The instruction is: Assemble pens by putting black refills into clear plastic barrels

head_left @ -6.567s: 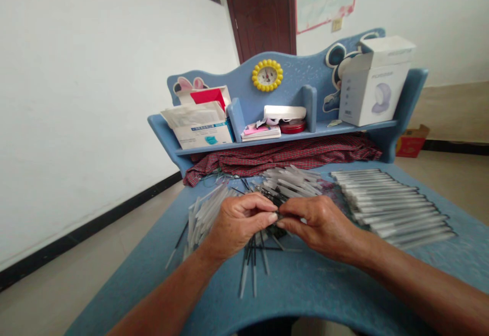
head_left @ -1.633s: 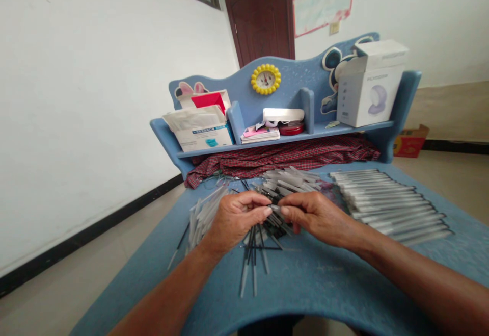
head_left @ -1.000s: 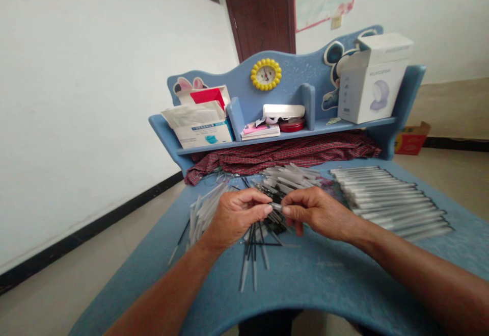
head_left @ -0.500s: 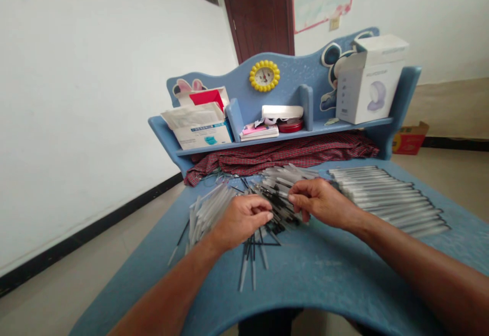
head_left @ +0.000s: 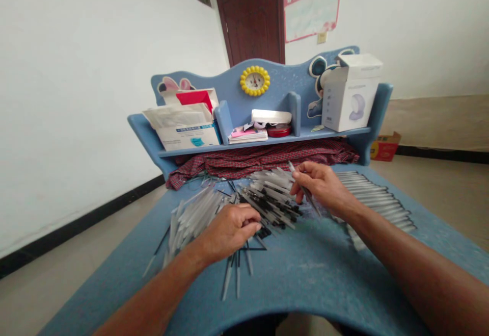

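My right hand pinches a slim pen with a clear barrel, tilted, above the blue desk. Closed with thumb against fingers, my left hand is over the loose parts; what it holds, if anything, is hidden. Left of it lies a heap of translucent pen barrels. Between the hands is a pile of pens or pen parts with black ends. Several thin dark refills with pale tubes stick out below my left hand. A neat row of pens lies to the right, partly behind my right forearm.
A blue shelf runs along the desk's back, holding a mask box, a red round tin and a white carton. Bunched checked cloth lies beneath it. The blue desk has a curved front edge.
My right hand has lifted from the pile with a pen in its fingers, now clearly visible. My left hand stays low by the parts. The whole view has shifted slightly.
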